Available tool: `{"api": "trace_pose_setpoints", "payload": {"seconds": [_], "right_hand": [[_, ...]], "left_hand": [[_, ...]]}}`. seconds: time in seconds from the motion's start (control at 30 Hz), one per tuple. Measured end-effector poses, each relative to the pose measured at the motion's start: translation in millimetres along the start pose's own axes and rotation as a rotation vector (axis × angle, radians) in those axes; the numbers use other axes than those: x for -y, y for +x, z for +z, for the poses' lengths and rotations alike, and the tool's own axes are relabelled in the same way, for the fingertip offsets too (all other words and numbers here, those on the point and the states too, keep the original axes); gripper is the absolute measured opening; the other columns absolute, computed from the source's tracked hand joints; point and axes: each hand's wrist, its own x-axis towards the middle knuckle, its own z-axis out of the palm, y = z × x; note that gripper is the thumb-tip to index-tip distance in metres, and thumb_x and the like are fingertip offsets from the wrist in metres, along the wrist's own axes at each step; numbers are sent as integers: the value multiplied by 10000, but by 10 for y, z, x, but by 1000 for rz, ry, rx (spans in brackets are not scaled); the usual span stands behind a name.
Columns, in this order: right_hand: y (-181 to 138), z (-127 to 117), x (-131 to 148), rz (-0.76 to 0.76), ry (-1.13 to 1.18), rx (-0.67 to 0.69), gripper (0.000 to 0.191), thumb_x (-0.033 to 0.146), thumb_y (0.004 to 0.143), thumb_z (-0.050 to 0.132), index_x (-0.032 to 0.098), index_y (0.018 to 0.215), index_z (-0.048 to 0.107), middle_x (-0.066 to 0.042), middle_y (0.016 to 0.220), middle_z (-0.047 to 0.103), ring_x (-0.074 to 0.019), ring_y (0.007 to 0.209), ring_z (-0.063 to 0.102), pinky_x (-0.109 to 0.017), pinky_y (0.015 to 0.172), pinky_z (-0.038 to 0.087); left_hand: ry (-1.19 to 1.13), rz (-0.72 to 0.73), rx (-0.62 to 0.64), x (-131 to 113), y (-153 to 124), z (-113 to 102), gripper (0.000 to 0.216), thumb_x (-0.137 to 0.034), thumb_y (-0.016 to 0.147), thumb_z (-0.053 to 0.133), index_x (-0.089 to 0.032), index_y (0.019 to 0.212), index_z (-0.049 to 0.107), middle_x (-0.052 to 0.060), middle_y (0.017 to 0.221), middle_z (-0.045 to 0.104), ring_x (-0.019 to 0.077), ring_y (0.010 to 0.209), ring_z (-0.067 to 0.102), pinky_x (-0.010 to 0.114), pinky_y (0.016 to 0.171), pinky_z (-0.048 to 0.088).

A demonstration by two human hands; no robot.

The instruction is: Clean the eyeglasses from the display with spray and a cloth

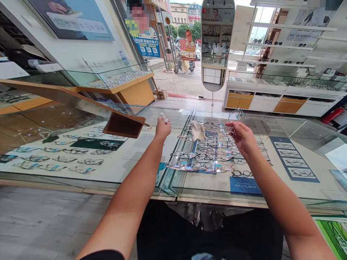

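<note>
My left hand (162,129) is closed around a small white bottle (164,117), its top poking out above the fingers; faint streaks show just above it. Between thumb and fingers, my right hand (242,135) pinches a pair of thin-framed eyeglasses (237,115), held up over the glass counter. Between my hands, a crumpled beige cloth (198,130) lies at the far end of the rows of eyeglasses (206,157) on the counter. Left of my left hand stands a brown tray-like piece (124,124).
A glass display counter (173,196) runs across in front of me, with more frames inside. An oval mirror (214,43) stands beyond it. Shelves (282,45) hold sunglasses at the right, near a red fire extinguisher (333,115). Another glass case (119,85) is at the left.
</note>
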Motion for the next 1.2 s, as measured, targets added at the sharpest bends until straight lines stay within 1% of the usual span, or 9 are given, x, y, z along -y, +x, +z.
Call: {"api": "trace_pose_setpoints", "payload": {"seconds": [0.17,0.27,0.4,0.47,0.57,0.73,0.9,1.03,1.2], "right_hand": [[-8,-2,7,-10,-18,0,250,477,667,918,283,772,800,-8,982,824,-149,833,656,-294,761,524],[-14,3,16,-18,-20,-2,218,457,694,900,281,766,792,-10,986,821,-151,836,647,-301,767,518],[-12,10,18,-21,-43,-8,215,461,703,880,284,775,783,-15,996,816,-167,853,649,-323,783,522],[-9,14,16,-20,-44,-9,234,473,687,888,284,778,785,-14,989,815,-168,851,645,-322,778,519],[-9,19,16,-16,-47,-10,247,482,676,900,285,767,781,-13,982,817,-167,841,638,-321,775,515],[-12,24,11,-8,-48,-14,240,475,677,899,281,754,780,-10,969,819,-153,816,619,-309,757,491],[-9,18,2,-5,-62,-13,222,471,701,871,279,762,779,-14,984,817,-151,808,616,-310,747,480],[-11,10,8,-12,-65,-10,213,473,710,871,287,764,783,-11,984,815,-151,808,621,-312,741,483],[-14,8,19,-13,-58,-8,214,474,704,877,292,764,783,-7,975,812,-152,808,626,-316,741,488]], "left_hand": [[46,-34,-17,-94,-36,-34,511,-197,776,725,-234,1236,505,119,1164,661,331,1165,673,521,1073,521],[88,-18,-127,-250,-151,-93,694,-259,751,791,-196,1341,431,247,1465,515,424,1426,495,622,1192,378],[171,248,-376,-522,-412,-167,674,-220,766,735,-169,1361,423,257,1539,431,424,1522,360,608,1232,294],[161,386,-261,-629,-549,-168,542,-214,818,680,-163,1315,468,196,1356,577,356,1335,544,530,1183,371],[182,575,177,-713,-732,-104,328,-292,939,560,-181,1248,567,85,1034,647,268,1020,629,440,1051,462],[477,719,620,-748,-936,119,466,-352,997,402,-266,1386,643,118,1146,620,345,1208,562,565,1138,366],[550,624,737,-755,-960,290,453,-430,973,443,-322,1296,742,132,1224,618,393,1327,482,601,1182,302],[474,543,747,-720,-906,331,317,-442,906,542,-277,913,813,130,1124,678,402,1262,508,605,1176,297],[316,446,670,-703,-808,293,300,-474,829,642,-235,668,726,100,942,738,325,1017,614,432,976,460]]}}
